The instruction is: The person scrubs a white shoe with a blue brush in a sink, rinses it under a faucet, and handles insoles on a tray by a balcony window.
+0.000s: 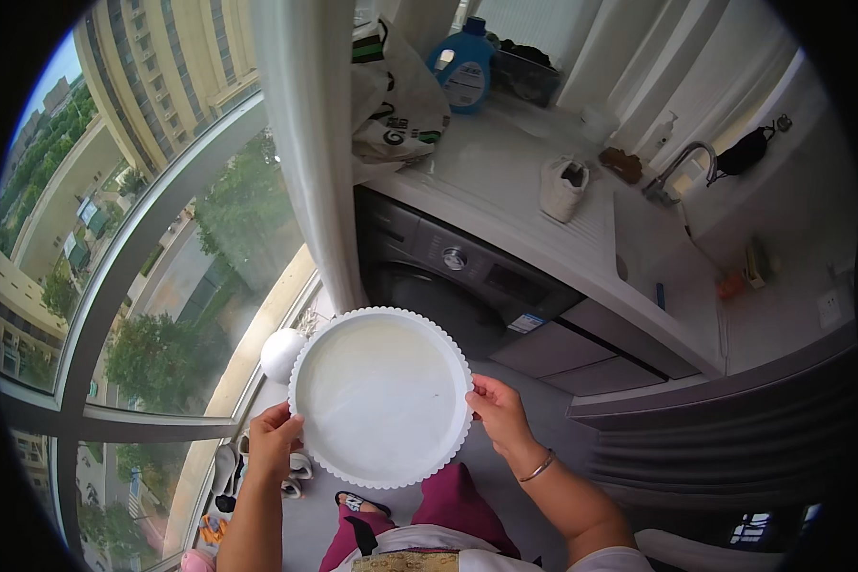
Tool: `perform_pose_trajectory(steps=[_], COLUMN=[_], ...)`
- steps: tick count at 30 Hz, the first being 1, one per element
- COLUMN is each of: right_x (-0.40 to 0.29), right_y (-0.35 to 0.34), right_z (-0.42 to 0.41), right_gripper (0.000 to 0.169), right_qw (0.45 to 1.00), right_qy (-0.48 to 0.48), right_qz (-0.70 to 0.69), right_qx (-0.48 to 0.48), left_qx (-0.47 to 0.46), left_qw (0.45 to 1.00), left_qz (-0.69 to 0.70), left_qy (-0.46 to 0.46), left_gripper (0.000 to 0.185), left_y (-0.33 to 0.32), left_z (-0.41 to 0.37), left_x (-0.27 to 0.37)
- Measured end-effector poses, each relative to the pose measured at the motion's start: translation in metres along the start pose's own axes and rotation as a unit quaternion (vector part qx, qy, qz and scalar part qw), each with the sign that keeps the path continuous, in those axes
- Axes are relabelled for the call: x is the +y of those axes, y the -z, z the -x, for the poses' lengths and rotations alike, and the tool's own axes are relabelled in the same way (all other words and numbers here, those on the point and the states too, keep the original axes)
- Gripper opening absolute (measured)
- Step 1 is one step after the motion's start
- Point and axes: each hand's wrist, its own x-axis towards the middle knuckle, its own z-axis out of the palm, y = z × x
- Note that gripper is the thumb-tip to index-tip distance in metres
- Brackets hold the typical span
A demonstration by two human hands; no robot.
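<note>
A round white tray with a scalloped rim (380,397) is held in front of the body, its shallow inside facing up. My left hand (275,436) grips its left edge between thumb and fingers. At the right edge, my right hand (497,411) pinches the rim the same way; a bracelet (538,466) circles that wrist. A white round object (283,355) stands by the window, just beyond the tray's left side. One small dark speck shows on the tray's inner surface.
Ahead is a front-loading washing machine (436,279) under a white counter (493,171). On it are a white shoe (564,187), a blue detergent bottle (465,68), a bag (400,107) and a sink with a faucet (683,168). Shoes (227,468) line the floor by the window at left.
</note>
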Motion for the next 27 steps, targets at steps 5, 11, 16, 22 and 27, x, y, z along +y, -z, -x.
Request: perform_pose_trajectory(steps=[5, 11, 16, 22, 27], right_x=[-0.084, -0.138, -0.176, -0.19, -0.206], right_y=[0.088, 0.163, 0.174, 0.161, 0.148], right_z=[-0.015, -0.059, -0.101, -0.158, -0.2], right_gripper=[0.032, 0.034, 0.034, 0.03, 0.031], right_qw=[0.999, 0.993, 0.99, 0.987, 0.988], right_qy=[0.029, 0.066, 0.089, 0.073, 0.054], right_qz=[-0.012, 0.003, -0.03, -0.053, -0.052], right_qx=[0.035, 0.103, 0.109, 0.131, 0.133], left_qx=[-0.082, -0.156, -0.178, -0.203, -0.214], left_qw=[0.996, 0.986, 0.982, 0.979, 0.976], left_qz=[-0.003, -0.049, -0.056, -0.018, -0.042], left_qy=[0.017, 0.013, -0.012, -0.012, -0.021], left_gripper=[0.027, 0.03, 0.03, 0.027, 0.029], left_y=[-0.117, -0.232, -0.279, -0.285, -0.28], left_z=[-0.046, -0.086, -0.129, -0.192, -0.233], left_x=[0.031, 0.076, 0.12, 0.161, 0.19])
